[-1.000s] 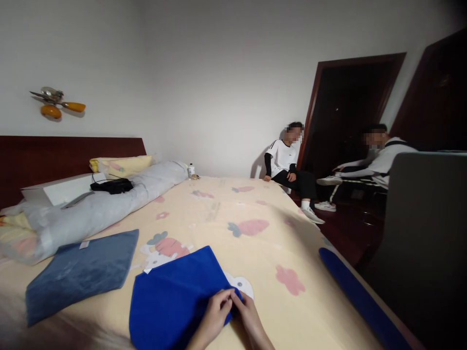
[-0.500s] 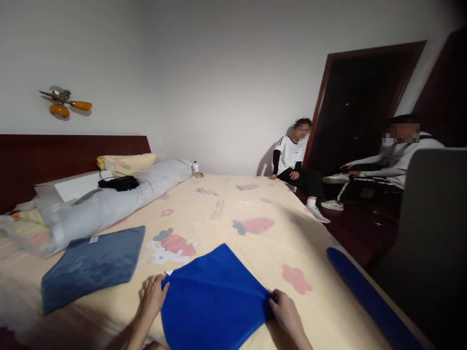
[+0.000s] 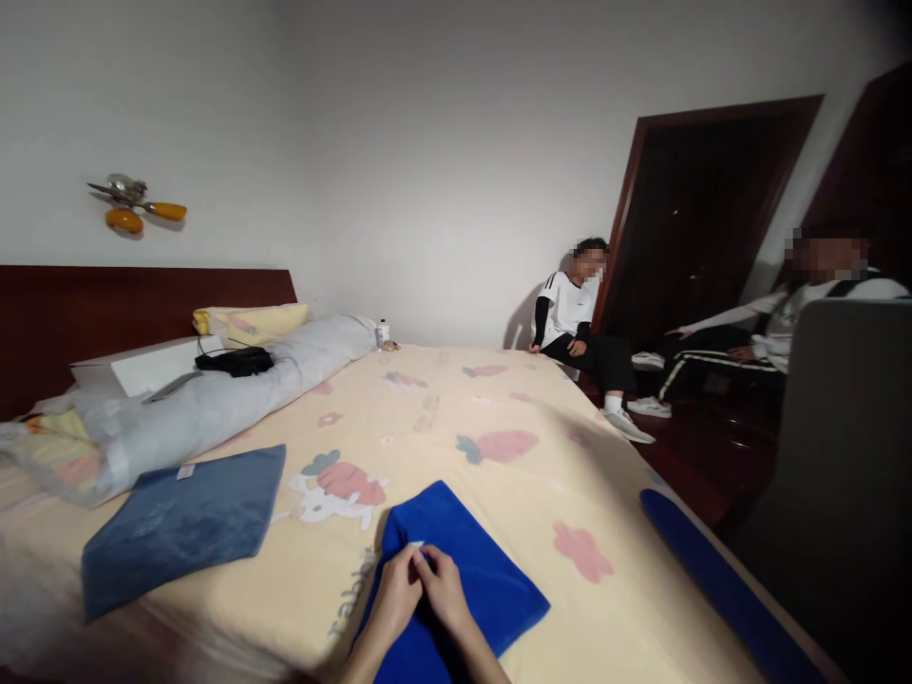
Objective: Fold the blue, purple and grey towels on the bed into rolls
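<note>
On the bed [image 3: 427, 456], your left hand [image 3: 396, 591] and right hand [image 3: 443, 587], nearly closed, pinched the blue cloth [image 3: 481, 565] beside its tag [image 3: 417, 544]; only that edge looked gathered, the rest spread. No finished fold showed.

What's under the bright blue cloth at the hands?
Patterned bedsheet shows along the visible edges of the bright blue cloth; whatever lies directly beneath is covered, can't tell.

- Dim room, with the wall [image 3: 427, 209] palest in the middle and grey towards the top.
- Soft shadow beside the seated person [image 3: 570, 304]; darker shadow on part of the blue cloth [image 3: 491, 570].
- Door [image 3: 705, 209] nearly black, detail lost.
- Wide-angle stretch at the edges; black top right corner.
- Pixel blocks over both faces.
</note>
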`<state>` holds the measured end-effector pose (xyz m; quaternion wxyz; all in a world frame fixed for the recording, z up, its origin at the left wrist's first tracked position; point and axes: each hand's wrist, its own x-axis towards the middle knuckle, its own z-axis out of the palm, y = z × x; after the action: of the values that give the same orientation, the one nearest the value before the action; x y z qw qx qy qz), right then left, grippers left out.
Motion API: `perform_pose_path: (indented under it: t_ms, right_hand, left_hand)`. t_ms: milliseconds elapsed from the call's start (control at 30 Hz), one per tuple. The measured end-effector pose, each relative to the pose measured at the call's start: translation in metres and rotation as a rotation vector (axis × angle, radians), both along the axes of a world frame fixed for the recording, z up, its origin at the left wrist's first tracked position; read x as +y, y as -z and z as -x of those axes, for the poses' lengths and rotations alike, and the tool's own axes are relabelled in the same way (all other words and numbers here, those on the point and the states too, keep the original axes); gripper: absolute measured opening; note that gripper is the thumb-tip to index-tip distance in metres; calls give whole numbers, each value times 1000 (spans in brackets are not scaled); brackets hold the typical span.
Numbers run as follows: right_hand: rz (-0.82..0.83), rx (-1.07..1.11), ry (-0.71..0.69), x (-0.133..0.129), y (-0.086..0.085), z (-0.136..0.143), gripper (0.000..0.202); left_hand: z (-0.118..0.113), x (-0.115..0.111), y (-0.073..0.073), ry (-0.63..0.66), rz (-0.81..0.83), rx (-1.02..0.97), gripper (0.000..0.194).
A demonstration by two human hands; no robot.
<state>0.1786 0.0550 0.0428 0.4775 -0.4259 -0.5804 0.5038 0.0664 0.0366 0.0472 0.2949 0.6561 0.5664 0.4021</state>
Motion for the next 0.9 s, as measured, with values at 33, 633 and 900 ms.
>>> perform_pose_path:
  t_ms: [33, 633, 900]
  right_hand:
    - [24, 23, -9, 2, 3, -1, 54]
    - [248, 355, -9, -10, 2, -36, 46]
    - [252, 261, -23, -12, 12, -40, 61]
  left_hand:
    - [1, 0, 2, 28, 40, -28, 12]
    - [-6, 2, 10, 41, -19, -234, 22]
    - [-18, -20, 6, 8, -290, 266, 22]
